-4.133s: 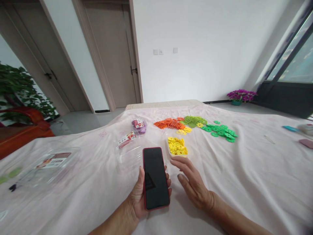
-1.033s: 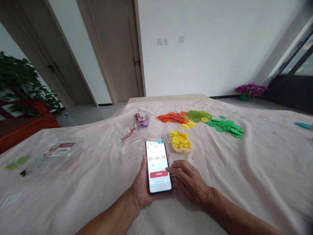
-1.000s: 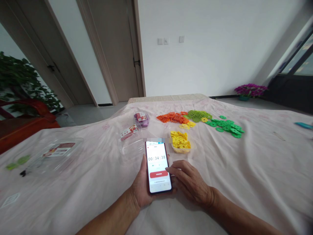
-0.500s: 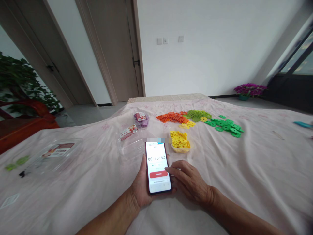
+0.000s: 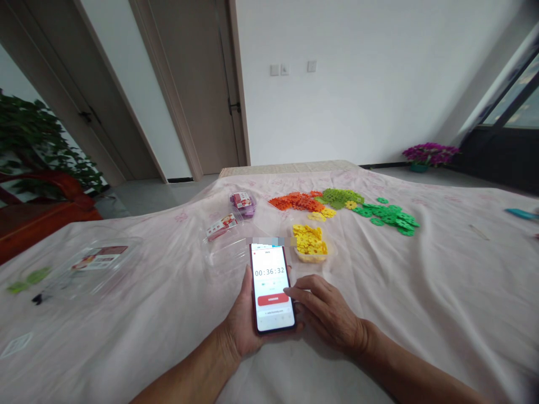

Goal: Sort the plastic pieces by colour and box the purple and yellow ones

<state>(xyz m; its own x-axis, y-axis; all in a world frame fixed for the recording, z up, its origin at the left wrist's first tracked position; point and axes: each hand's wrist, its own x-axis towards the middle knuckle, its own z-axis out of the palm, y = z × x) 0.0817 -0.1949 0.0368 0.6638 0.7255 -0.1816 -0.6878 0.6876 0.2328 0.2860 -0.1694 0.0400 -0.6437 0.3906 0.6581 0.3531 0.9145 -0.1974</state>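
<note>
A smartphone (image 5: 273, 314) with a lit screen is held upright in my left hand (image 5: 243, 322), thumb along its left edge and fingertips showing at the right edge. The screen displays a timer reading 00:36:32 above a red button. My right hand (image 5: 326, 308) is beside the phone, its index fingertip over the right side of the screen; its fingers are partly bent and apart, gripping nothing. Just beyond the phone, a clear plastic box (image 5: 330, 250) holds yellow flower-shaped plastic pieces (image 5: 307, 238). An open clear container (image 5: 225, 252) lies to the phone's left.
Orange pieces (image 5: 297, 202), light green pieces (image 5: 342, 197) and dark green pieces (image 5: 389, 217) lie in piles on the pink cloth (image 5: 421, 314). A container of purple pieces (image 5: 243, 205) stands behind. Another clear container (image 5: 101, 266) is at left, a blue object (image 5: 521, 214) at far right.
The timer on the phone has gone from 00:35:42 to 00:36:32, and a small red dot now shows near the top of the screen. Both hands have stayed in place.
</note>
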